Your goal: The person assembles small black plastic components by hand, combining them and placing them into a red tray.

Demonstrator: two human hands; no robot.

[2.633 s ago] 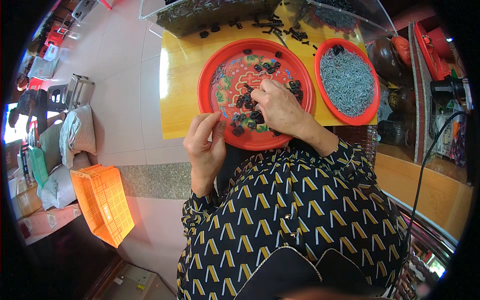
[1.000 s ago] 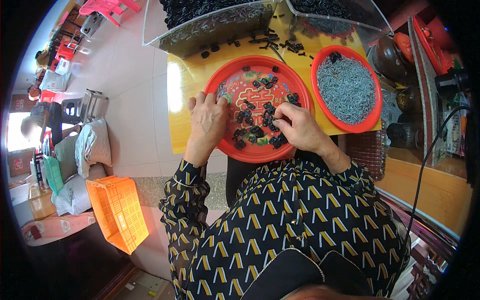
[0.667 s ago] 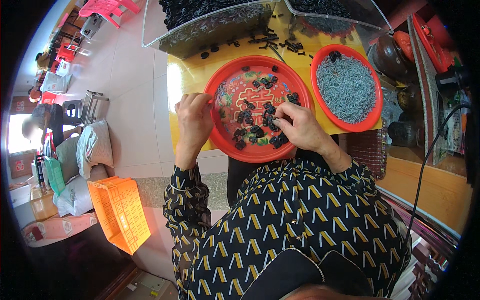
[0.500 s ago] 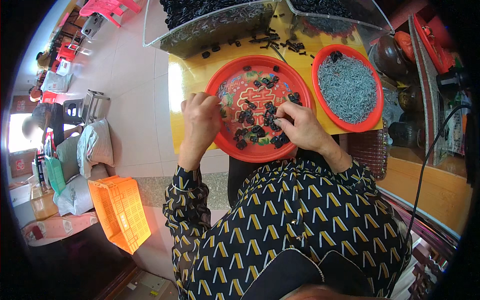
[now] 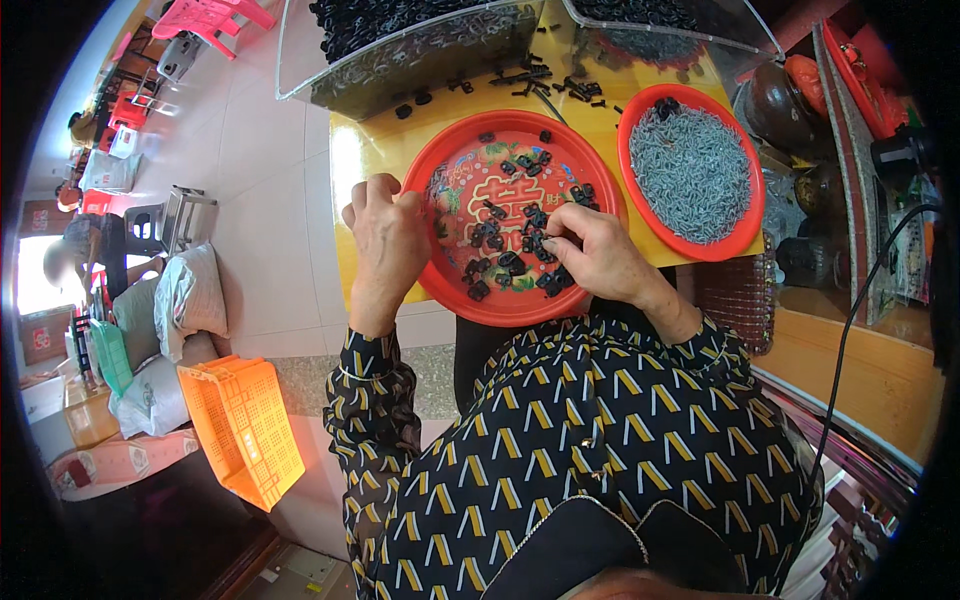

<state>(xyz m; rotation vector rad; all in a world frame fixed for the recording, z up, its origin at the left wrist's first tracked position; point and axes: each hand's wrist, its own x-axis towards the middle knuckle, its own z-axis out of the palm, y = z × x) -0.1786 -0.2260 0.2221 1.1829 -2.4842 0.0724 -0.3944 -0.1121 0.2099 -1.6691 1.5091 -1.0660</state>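
A round red tray (image 5: 455, 165) with a printed pattern lies on a yellow table (image 5: 372, 140) and carries several small black plastic parts (image 5: 497, 238). My left hand (image 5: 385, 240) rests over the tray's left rim, fingers curled; whether it holds a part is hidden. My right hand (image 5: 593, 255) lies on the tray's right half, fingertips pinched among the black parts. A second red tray (image 5: 634, 125) to the right is full of small grey metal pieces (image 5: 692, 172).
Clear plastic bins (image 5: 400, 60) of black parts stand at the table's far edge, with loose parts (image 5: 545, 82) scattered before them. An orange crate (image 5: 243, 430), white sacks (image 5: 188, 295) and pink stools (image 5: 208, 15) are on the floor to the left. Dark jars (image 5: 775, 95) stand at right.
My left hand has come up from my lap to the tray's left rim. My right hand has stayed on the tray, shifting slightly among the black parts.
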